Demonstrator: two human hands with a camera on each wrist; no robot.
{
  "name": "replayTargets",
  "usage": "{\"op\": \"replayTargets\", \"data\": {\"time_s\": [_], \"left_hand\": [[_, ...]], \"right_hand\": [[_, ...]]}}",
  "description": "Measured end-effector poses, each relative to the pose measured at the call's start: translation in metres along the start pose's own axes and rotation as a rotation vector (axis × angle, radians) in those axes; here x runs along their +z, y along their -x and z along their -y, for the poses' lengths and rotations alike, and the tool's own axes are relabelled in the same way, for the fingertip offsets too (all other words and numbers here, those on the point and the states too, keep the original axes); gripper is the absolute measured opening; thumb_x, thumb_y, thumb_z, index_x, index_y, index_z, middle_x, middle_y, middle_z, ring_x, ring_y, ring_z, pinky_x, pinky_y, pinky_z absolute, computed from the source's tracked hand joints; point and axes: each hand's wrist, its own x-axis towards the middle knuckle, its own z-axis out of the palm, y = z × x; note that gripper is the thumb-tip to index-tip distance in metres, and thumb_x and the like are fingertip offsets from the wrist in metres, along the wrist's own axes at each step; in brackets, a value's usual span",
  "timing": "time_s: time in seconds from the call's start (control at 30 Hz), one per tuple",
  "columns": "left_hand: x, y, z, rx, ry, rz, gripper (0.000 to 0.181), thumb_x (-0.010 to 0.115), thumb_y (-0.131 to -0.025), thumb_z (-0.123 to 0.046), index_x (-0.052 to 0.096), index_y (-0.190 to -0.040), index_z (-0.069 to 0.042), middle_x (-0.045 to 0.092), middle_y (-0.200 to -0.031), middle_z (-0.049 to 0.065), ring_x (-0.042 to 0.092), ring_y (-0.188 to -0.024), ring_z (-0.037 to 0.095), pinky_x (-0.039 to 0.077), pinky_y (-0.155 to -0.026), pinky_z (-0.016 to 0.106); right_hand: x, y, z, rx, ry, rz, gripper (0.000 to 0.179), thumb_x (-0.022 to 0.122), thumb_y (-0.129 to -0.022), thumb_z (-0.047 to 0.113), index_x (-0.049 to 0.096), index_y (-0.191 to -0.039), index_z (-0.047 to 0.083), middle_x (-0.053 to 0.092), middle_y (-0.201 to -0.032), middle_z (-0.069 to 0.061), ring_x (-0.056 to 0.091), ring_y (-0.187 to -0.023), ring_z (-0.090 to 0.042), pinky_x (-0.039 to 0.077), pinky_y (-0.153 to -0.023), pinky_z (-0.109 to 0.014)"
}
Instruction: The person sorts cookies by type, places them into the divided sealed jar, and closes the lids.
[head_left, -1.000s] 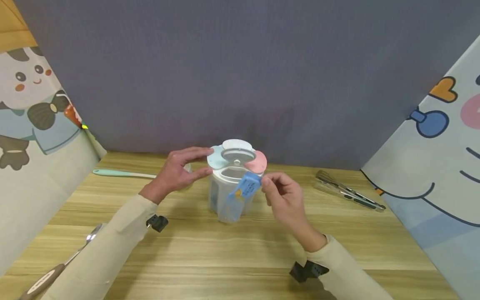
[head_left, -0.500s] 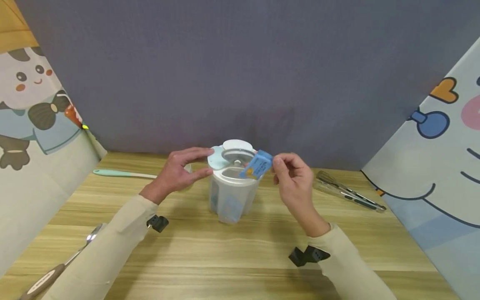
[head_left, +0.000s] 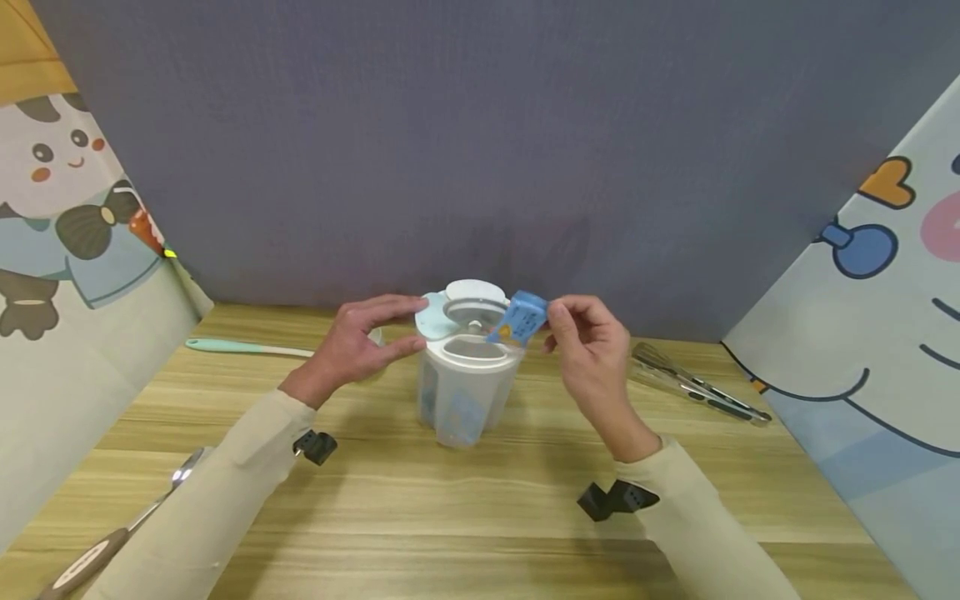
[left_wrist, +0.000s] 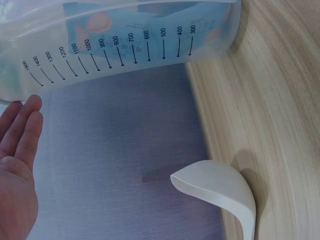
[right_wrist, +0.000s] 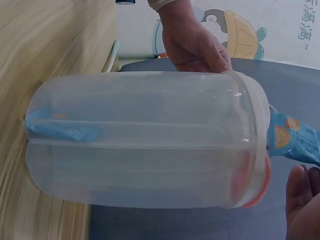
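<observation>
A clear plastic canister (head_left: 468,400) stands upright on the table, with measuring marks on its side and blue packets inside. Its lid has light blue (head_left: 432,317), pink and white flaps; the white flap (head_left: 475,290) is raised over an opening. My left hand (head_left: 363,337) touches the left side of the lid with its thumb and fairly straight fingers. In the left wrist view the fingertips (left_wrist: 34,103) meet the canister near its top. My right hand (head_left: 592,358) pinches a small blue snack packet (head_left: 520,317) by its upper end. The packet's lower corner hangs right at the opening.
A white ladle (left_wrist: 220,185) with a mint handle (head_left: 240,345) lies behind my left hand. At the right is a metal utensil (head_left: 697,383) with a wire-like head. Another with a brown handle (head_left: 93,562) lies near my left sleeve. A dark panel (head_left: 480,150) stands behind.
My right hand has lifted the packet up and right from in front of the canister to beside the raised flap. My left hand stays in place at the lid.
</observation>
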Motion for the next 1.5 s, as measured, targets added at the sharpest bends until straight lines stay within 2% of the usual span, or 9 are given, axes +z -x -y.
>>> {"op": "replayTargets", "data": {"time_s": [0.47,0.77,0.93,1.17,1.4,1.5], "left_hand": [[0.001,0.001,0.003,0.003,0.036,0.001,0.044,0.079,-0.066,0.011,0.063,-0.108,0.012,0.064,-0.109,0.024,0.062,-0.099,0.034,0.053,-0.084,0.039],[0.0,0.001,0.002,0.001,0.038,0.002,0.044,0.079,-0.067,0.012,0.063,-0.108,0.013,0.063,-0.109,0.024,0.062,-0.099,0.035,0.053,-0.083,0.041],[0.0,0.001,0.001,-0.007,0.033,0.008,0.045,0.078,-0.066,0.012,0.063,-0.109,0.012,0.063,-0.11,0.024,0.062,-0.099,0.035,0.053,-0.083,0.041],[0.0,0.001,0.001,-0.005,0.027,0.009,0.046,0.079,-0.066,0.012,0.063,-0.109,0.012,0.063,-0.111,0.024,0.062,-0.1,0.035,0.053,-0.084,0.038],[0.0,0.0,0.001,0.014,0.019,-0.001,0.044,0.079,-0.066,0.011,0.063,-0.107,0.012,0.064,-0.108,0.024,0.063,-0.097,0.034,0.053,-0.081,0.044],[0.001,0.0,0.001,0.016,0.013,-0.002,0.044,0.079,-0.066,0.011,0.063,-0.107,0.012,0.064,-0.108,0.024,0.063,-0.096,0.034,0.053,-0.081,0.042]], "right_hand": [[0.009,0.0,-0.004,-0.036,-0.047,0.041,0.007,0.057,-0.089,-0.011,0.056,-0.088,-0.018,0.062,-0.076,-0.008,0.059,-0.06,-0.012,0.053,-0.053,-0.024],[0.019,0.003,-0.005,-0.106,-0.086,0.041,0.005,0.057,-0.088,-0.014,0.056,-0.088,-0.019,0.063,-0.079,-0.011,0.06,-0.061,-0.016,0.053,-0.054,-0.025],[0.024,0.008,-0.007,-0.13,-0.097,0.063,0.004,0.057,-0.087,-0.015,0.056,-0.088,-0.018,0.064,-0.086,-0.02,0.063,-0.069,-0.015,0.055,-0.057,-0.026],[0.025,0.013,-0.01,-0.134,-0.072,0.087,0.005,0.06,-0.086,-0.013,0.058,-0.088,-0.017,0.061,-0.082,-0.022,0.062,-0.066,-0.015,0.055,-0.056,-0.024],[0.024,0.015,-0.011,-0.164,-0.018,0.087,0.006,0.063,-0.083,-0.015,0.063,-0.089,-0.014,0.061,-0.081,-0.022,0.062,-0.072,-0.014,0.055,-0.062,-0.022],[0.024,0.015,-0.01,-0.165,-0.006,0.084,0.008,0.064,-0.082,-0.016,0.064,-0.089,-0.014,0.061,-0.082,-0.022,0.061,-0.075,-0.015,0.054,-0.063,-0.022]]}}
